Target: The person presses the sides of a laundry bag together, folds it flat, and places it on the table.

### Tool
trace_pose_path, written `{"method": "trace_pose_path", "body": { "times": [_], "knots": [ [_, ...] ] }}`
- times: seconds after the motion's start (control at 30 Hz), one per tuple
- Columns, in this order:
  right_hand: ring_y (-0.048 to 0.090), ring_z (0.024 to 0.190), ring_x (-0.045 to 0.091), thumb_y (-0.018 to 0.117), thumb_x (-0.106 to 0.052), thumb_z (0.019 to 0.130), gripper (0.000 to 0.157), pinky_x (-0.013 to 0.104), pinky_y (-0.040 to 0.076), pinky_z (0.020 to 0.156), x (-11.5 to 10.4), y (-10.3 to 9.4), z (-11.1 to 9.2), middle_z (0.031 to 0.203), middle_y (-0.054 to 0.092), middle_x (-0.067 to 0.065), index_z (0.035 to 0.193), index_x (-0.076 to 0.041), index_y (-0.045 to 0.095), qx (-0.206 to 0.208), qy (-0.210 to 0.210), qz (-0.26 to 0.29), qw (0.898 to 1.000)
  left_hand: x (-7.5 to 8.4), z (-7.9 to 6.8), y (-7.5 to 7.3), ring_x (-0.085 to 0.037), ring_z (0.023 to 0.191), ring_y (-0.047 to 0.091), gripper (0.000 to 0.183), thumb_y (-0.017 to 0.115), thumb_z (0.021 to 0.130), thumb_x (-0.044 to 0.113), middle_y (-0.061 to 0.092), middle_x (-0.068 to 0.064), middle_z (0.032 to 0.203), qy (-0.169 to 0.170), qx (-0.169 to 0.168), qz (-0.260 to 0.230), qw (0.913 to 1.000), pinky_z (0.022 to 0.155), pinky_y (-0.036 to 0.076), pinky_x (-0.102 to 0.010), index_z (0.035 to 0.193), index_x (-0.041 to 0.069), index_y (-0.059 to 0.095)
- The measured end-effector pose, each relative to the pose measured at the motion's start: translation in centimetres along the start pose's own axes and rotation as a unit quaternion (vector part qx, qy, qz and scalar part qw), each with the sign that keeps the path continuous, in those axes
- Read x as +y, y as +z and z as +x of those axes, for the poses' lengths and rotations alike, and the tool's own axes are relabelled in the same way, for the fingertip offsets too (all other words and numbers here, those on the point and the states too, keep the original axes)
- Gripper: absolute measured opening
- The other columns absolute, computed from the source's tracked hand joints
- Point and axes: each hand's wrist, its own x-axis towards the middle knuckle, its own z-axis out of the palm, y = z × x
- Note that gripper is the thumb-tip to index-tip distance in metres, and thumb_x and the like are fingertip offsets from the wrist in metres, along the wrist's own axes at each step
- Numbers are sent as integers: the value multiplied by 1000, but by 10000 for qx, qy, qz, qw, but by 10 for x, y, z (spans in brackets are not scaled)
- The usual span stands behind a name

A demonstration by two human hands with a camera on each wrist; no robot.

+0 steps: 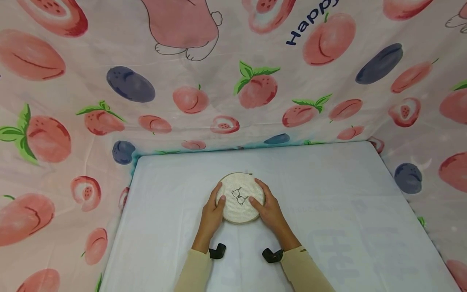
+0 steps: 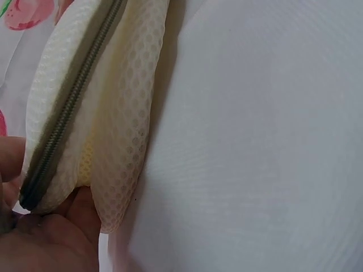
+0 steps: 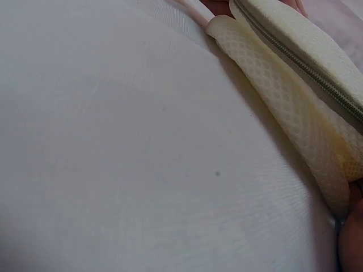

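A round cream mesh laundry bag (image 1: 237, 211) with a small line drawing of a bra on its face is held over the white table. My left hand (image 1: 212, 211) grips its left edge, thumb on the front. On the opposite edge my right hand (image 1: 270, 210) holds it the same way, its thumb near the drawing. The left wrist view shows a dark zipper (image 2: 71, 105) along the bag's side, closed where it shows, and a honeycomb mesh panel (image 2: 130, 113) beneath. Fingers of the left hand (image 2: 54, 238) reach under the bag there. Most of the right hand is outside the right wrist view.
A white cloth covers the table (image 1: 335, 202). Behind it and at both sides hangs a fruit-print curtain (image 1: 219, 73). Black wrist cameras (image 1: 218, 251) sit on both wrists, just at the ends of the cream sleeves (image 1: 306, 269).
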Motion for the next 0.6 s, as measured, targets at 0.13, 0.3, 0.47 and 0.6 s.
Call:
{"method": "trace_pose_path", "body": {
  "times": [0.13, 0.3, 0.47, 0.6],
  "knots": [
    [29, 139, 18, 61, -53, 85, 65, 51, 21, 112, 1, 1, 1, 149, 33, -11, 141, -46, 30, 36, 52, -48, 10000, -1, 1, 0, -13, 139, 25, 46, 44, 98, 43, 30, 15, 149, 25, 46, 23, 10000, 113, 23, -46, 140, 51, 28],
    [31, 138, 18, 62, -53, 84, 65, 51, 22, 111, 2, 1, 1, 148, 35, -11, 141, -46, 31, 63, -1, -34, 10000, -3, 2, 1, -15, 139, 27, 46, 45, 97, 45, 32, 12, 149, 81, 129, 50, 9999, 113, 23, -46, 139, 51, 30],
    [30, 138, 18, 62, -55, 83, 65, 51, 23, 111, 2, 1, 0, 148, 34, -12, 140, -49, 30, 82, 44, -63, 9999, -6, 2, 1, -15, 139, 27, 46, 45, 96, 48, 32, 11, 149, 55, 105, 62, 9999, 112, 23, -46, 139, 52, 30],
    [31, 138, 17, 64, -52, 83, 66, 50, 24, 111, 2, 1, -1, 148, 35, -11, 140, -47, 31, 117, -6, 20, 9999, -6, 2, 0, -14, 139, 25, 47, 45, 96, 48, 31, 13, 149, 41, 58, 76, 9999, 113, 23, -46, 139, 52, 29]
  ]
}}
